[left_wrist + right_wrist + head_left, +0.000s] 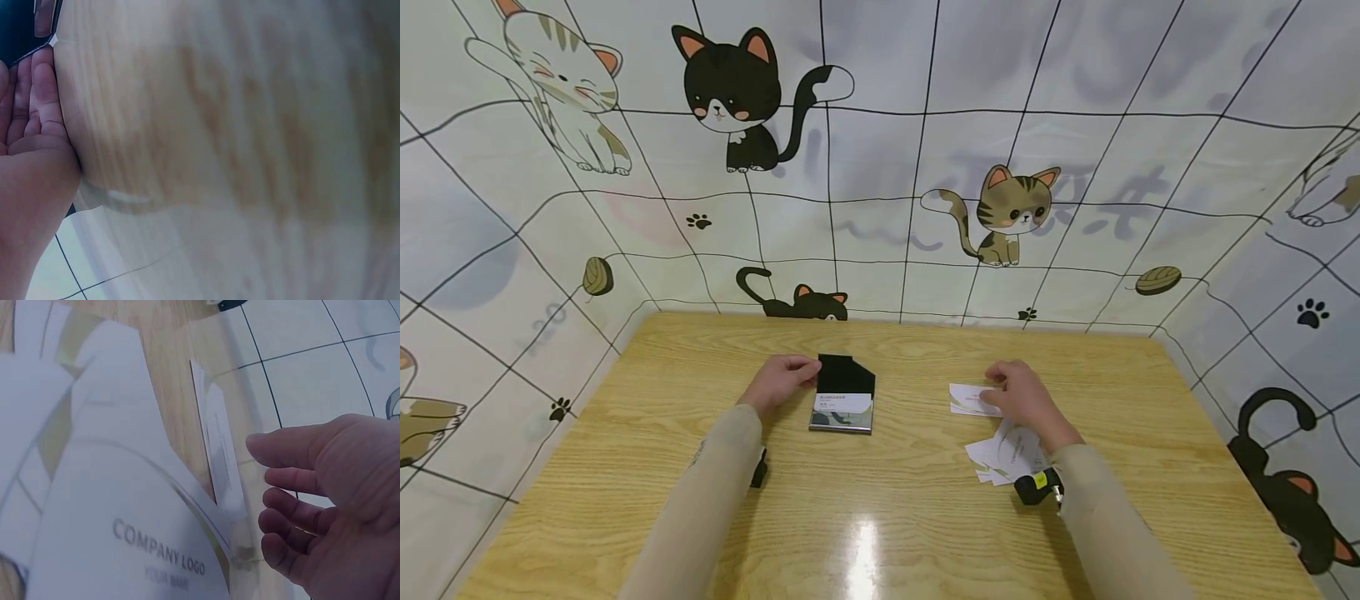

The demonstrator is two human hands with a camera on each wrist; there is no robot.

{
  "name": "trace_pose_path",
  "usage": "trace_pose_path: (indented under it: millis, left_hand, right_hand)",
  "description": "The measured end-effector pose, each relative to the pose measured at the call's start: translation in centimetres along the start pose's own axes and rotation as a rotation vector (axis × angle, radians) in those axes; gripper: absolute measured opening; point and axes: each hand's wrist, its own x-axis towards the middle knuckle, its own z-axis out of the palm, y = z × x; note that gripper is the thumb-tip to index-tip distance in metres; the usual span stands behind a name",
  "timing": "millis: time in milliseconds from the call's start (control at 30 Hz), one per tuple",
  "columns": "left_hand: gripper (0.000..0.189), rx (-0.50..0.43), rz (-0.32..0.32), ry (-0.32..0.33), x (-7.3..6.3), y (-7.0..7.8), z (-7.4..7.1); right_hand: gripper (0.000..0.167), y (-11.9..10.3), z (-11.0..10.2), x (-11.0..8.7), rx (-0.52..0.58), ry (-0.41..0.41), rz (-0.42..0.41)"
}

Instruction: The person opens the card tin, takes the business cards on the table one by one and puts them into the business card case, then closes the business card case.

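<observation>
A business card case (842, 412) lies on the table with its black lid (842, 375) folded back, away from me. A white and green card shows inside. My left hand (781, 383) pinches the lid's left edge near its upper corner; the left wrist view shows the fingers (37, 94) right at the dark edge. On the right, my right hand (1018, 398) hovers with bent, empty fingers over a small stack of business cards (970, 398). Nearer to me lies a loose, fanned pile of cards (1011, 454), one reading COMPANY LOGO in the right wrist view.
The pale wood table (910, 517) meets cloth walls (880, 167) printed with cats and grid lines at the back and sides. A black wrist device (1036, 487) hangs over the lower edge of the fanned pile. Bare wood lies between case and cards.
</observation>
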Motion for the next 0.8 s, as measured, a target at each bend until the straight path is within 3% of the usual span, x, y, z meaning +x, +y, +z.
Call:
trace_pose_path:
  millis: [433,800]
  left_hand:
    - [0.033,0.01,0.003,-0.003,0.1,-0.1,-0.1]
    - [0.035,0.031,0.002,-0.007,0.1,0.0,-0.1]
  right_hand:
    - [0.049,0.7,-1.2,-0.9,-0.062,-0.044,0.04]
    - [0.042,0.9,-1.1,-0.9,-0.086,-0.053,0.036]
